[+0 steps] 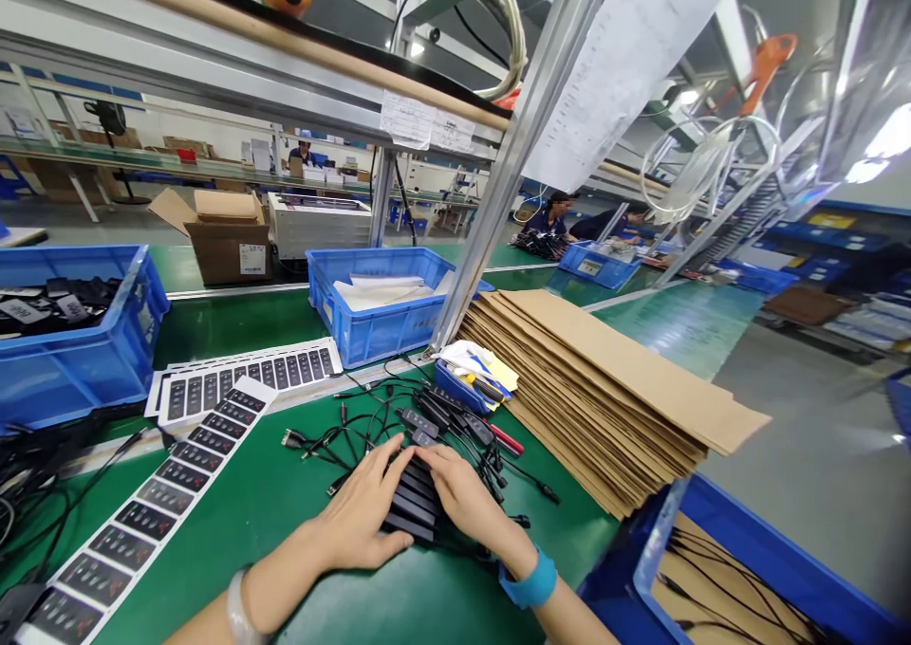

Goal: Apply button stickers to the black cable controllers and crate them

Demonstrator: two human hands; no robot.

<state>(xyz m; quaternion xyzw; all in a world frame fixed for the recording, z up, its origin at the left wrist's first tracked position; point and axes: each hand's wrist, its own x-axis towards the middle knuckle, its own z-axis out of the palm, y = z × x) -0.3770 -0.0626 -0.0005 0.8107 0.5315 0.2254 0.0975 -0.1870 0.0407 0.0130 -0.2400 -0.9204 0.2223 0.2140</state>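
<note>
Touching a stack of black power adapters [414, 505] from either side, the left hand [360, 510] and right hand [464, 501] meet over it on the green tabletop [313, 569]; its bars lie crosswise, both grips equally near, clenched or merely resting I cannot tell.

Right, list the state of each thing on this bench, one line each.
Left hand: flat, fingers spread on the adapters.
Right hand: flat on the adapters, blue band on wrist.
Black corded adapters: lined up side by side, cords loose.
Cardboard sheets: stacked flat, edges fanned.
Label sheets: lying flat, overlapping.
Carton: open, flaps up.
</note>
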